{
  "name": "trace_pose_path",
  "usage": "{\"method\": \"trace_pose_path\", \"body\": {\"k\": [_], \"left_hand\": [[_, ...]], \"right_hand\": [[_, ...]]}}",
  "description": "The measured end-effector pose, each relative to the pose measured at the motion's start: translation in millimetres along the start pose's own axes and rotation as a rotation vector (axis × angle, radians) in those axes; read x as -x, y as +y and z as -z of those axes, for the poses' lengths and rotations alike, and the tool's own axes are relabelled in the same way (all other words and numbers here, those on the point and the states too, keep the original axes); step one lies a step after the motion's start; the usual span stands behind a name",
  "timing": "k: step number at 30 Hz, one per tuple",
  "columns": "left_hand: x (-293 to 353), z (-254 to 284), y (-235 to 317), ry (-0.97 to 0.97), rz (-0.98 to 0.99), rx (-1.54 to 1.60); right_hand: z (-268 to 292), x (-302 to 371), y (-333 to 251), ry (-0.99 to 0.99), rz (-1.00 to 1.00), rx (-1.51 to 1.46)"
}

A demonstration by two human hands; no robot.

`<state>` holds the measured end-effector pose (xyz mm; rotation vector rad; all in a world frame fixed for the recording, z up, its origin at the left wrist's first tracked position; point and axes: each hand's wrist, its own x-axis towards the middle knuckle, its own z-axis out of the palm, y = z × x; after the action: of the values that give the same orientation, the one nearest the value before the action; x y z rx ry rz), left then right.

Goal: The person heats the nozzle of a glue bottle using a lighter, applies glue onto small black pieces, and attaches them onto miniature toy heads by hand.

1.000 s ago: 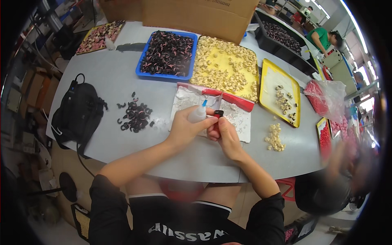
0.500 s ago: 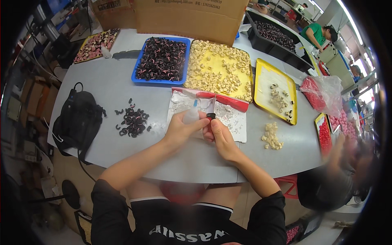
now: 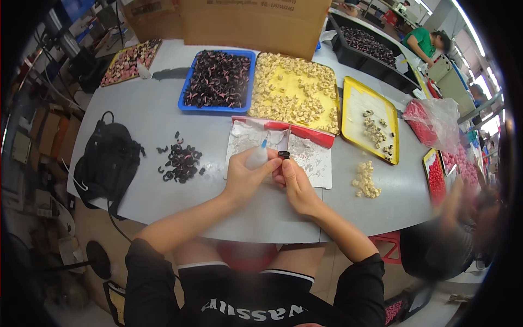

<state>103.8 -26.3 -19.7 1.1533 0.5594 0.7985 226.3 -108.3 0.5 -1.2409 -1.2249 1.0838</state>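
My left hand (image 3: 242, 179) is wrapped round a white squeeze bottle (image 3: 256, 158) with a thin blue tip pointing up. A small black piece (image 3: 283, 155) sits pinched in my right hand (image 3: 297, 188), and the left thumb and finger reach over to it, seeming to touch it. Both hands are over a white, residue-covered work board (image 3: 321, 166) with a red strip along its far edge. To the left lies a loose pile of curved black pieces (image 3: 183, 163). On the right is a small heap of cream-coloured pieces (image 3: 366, 181).
Behind the board stand a blue tray (image 3: 188, 107) of black-and-pink pieces and a yellow tray (image 3: 291, 82) of cream pieces. Another yellow tray (image 3: 354, 128) holds a few assembled ones. A black bag (image 3: 109, 158) lies at left; a blurred person (image 3: 449, 234) sits at right.
The whole view has shifted slightly, moving the scene a little to the right. Both hands keep their holds on the bottle and the black piece.
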Motion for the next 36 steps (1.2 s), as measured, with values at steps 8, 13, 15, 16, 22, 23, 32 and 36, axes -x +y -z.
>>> {"method": "trace_pose_path", "body": {"k": [8,13,15,16,22,23,32,36], "left_hand": [[4,-9,9,0.012,-0.128,-0.178],[3,-4,-2,-0.133,-0.083,-0.223],[8,-12,8,-0.168,-0.087,-0.427],[10,-18,9,-0.129,-0.132,-0.448],[7,-12,4,-0.089,-0.146,-0.446],[8,-12,4,-0.087,-0.141,-0.449],[9,-8,1,-0.098,-0.188,-0.416],[10,-9,1,-0.096,-0.174,-0.425]], "right_hand": [[20,-3,1,0.056,-0.057,0.067],[39,-5,-13,0.405,-0.216,0.030],[47,-8,-11,0.427,-0.189,0.036],[49,-9,-7,0.431,-0.177,0.018],[49,-8,1,0.436,-0.155,0.005],[50,-7,2,0.443,-0.161,0.017],[48,-7,-2,0.470,-0.163,0.056],[49,-8,3,0.467,-0.152,0.074]]}}
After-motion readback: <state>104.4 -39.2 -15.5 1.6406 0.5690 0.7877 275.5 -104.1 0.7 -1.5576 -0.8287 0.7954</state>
